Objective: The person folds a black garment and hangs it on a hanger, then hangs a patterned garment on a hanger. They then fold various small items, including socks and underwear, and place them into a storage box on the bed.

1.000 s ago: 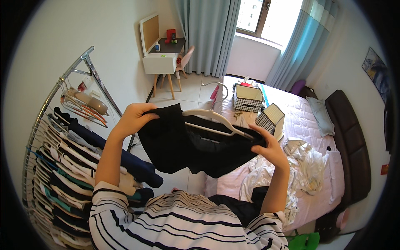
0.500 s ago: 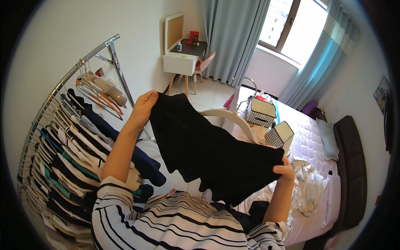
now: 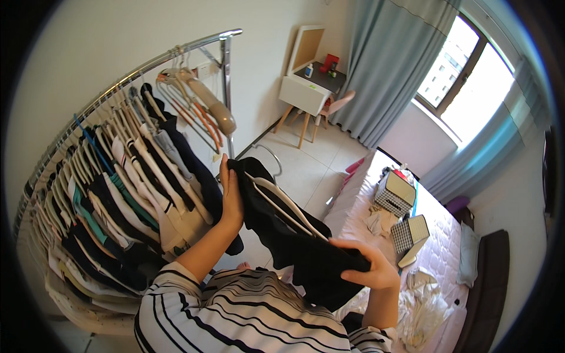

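Observation:
A black garment (image 3: 282, 235) hangs in front of me, stretched between both hands. A cream hanger (image 3: 288, 203) lies inside its upper edge, with the hook (image 3: 272, 157) sticking out toward the floor beyond. My left hand (image 3: 231, 197) is closed on the garment's left end, near the clothes rack. At its right end, my right hand (image 3: 374, 265) grips the cloth between thumb and fingers, next to the hanger's end. The garment's exact kind is hard to tell, since its cloth is partly folded over.
On my left, a metal clothes rack (image 3: 141, 65) holds a dense row of clothes (image 3: 135, 194) and several bare hangers (image 3: 191, 112). A bed (image 3: 353, 200) on the right bears checked storage boxes (image 3: 393, 194) and crumpled white cloth (image 3: 418, 306). A small desk (image 3: 303, 91) and pink chair (image 3: 338, 105) stand farther off.
The garment has tilted and come lower, so its opening and more of the hanger show. My hands have drawn closer together. The view has turned left toward the rack.

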A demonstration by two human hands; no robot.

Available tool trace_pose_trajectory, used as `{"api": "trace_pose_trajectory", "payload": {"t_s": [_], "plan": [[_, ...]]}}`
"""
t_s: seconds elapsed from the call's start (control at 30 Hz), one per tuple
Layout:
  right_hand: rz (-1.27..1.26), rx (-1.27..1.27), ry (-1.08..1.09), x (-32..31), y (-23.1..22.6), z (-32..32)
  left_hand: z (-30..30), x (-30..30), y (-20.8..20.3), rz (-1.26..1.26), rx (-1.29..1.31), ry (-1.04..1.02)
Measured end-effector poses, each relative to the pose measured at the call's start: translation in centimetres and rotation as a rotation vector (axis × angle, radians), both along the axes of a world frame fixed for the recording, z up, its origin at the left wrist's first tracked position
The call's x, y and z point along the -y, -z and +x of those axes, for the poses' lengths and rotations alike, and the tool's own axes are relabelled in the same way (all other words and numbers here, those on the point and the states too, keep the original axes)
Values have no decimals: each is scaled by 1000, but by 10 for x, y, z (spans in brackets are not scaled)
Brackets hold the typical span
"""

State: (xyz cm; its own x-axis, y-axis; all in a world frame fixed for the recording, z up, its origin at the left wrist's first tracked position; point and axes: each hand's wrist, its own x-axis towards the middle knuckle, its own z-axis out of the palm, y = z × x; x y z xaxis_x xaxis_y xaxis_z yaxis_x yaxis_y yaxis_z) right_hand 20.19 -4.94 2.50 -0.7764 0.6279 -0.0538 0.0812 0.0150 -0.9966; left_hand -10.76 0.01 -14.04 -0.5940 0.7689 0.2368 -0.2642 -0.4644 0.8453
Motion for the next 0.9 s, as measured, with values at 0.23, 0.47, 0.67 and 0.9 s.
{"api": "trace_pose_trajectory", "payload": {"t_s": [0.23,0.47,0.67,0.9], "plan": [[97,-69,-213,-53,12,-93,-14,6,-20,71,124,-190],[214,-127,-193,-67,17,-179,-54,-12,-26,193,91,-224],[403,-251,-88,-91,27,-244,-73,-28,-76,241,71,-237],[467,-299,-117,-114,16,-304,-85,-27,-102,305,98,-314]]}}
